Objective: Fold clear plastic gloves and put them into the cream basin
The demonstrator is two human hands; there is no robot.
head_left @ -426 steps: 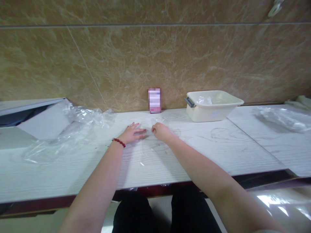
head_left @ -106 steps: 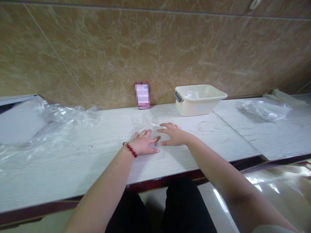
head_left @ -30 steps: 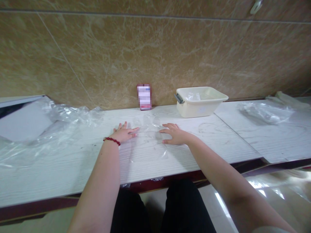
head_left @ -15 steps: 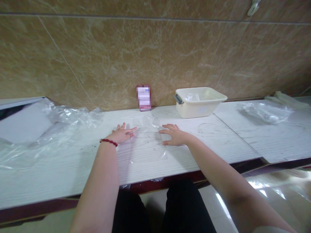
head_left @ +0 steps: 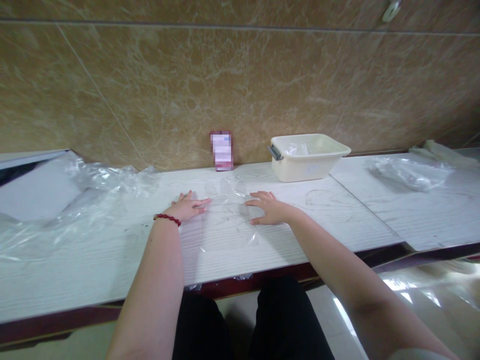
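A thin clear plastic bag [head_left: 225, 220] lies flat on the white wood-grain table [head_left: 112, 270] in front of me. My left hand [head_left: 185, 208], with a red bead bracelet at the wrist, rests flat on the bag's left edge, fingers stretched out. My right hand [head_left: 267, 209] presses flat on its right side, fingers spread. Neither hand grips anything.
A cream plastic tub [head_left: 309, 156] with a grey handle stands at the back right by the marble wall. A small pink card [head_left: 221, 150] leans on the wall. Crumpled clear plastic [head_left: 86, 200] lies left; another bag [head_left: 410, 171] lies far right.
Over the last second my left hand slid slightly left along the bag; my right hand stayed put. Earlier both hands were close together at the bag's middle.
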